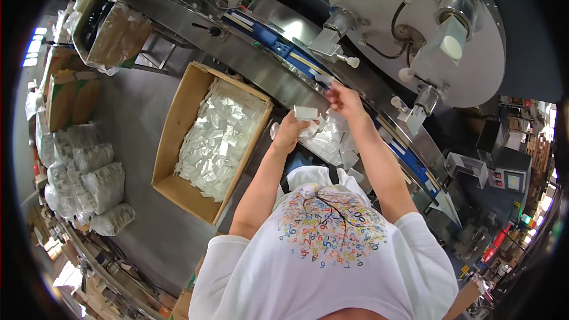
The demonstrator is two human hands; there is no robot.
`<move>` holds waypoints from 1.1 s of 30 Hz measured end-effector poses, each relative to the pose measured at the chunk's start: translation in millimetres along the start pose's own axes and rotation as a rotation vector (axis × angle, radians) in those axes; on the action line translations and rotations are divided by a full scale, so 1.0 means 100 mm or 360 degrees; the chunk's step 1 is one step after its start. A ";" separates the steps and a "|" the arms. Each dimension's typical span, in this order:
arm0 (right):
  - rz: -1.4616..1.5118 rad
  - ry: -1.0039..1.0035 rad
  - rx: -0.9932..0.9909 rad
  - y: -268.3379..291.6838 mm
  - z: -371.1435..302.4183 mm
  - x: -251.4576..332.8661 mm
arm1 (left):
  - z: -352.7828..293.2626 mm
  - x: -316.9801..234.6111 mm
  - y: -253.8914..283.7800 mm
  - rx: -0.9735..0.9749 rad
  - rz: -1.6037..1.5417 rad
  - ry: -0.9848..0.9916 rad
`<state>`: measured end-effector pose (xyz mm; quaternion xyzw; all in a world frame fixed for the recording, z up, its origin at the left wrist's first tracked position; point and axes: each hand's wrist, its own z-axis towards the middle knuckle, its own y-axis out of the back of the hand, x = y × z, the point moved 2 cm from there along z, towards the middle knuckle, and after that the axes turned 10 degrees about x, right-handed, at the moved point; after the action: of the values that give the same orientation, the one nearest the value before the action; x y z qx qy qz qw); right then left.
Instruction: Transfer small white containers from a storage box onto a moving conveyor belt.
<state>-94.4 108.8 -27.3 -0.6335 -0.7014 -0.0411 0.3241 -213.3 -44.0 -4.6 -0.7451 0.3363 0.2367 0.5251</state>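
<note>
My left hand (288, 132) is closed around a few flat, clear rectangular plastic pieces (306, 112), their edges showing above the fingers. Farther forward, my right hand (346, 102) pinches at the edge of the conveyor, its fingertips at a small translucent plastic piece (323, 79). The conveyor belt (275, 43) is blue, with pale strips set along it. Below and between my hands lies a loose pile of similar clear pieces (325, 141); my right forearm passes beside it.
A cardboard box (168, 163) heaped with clear pieces stands at left. A large round machine head (379, 0) with metal arms and white suction tips overhangs the belt. Filled clear bags (101, 184) and an open carton (122, 38) sit farther left. A control box (511, 175) is at right.
</note>
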 end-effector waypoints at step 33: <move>-0.2586 0.1352 -0.0141 -0.70 0.09 0.26 | -0.61 0.27 2.24 -0.1265 0.1881 0.0834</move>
<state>-162.2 121.5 3.2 0.1107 -0.7509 -0.5126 0.4015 -363.3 -157.8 -143.0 -0.6059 0.6827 0.3973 -0.0943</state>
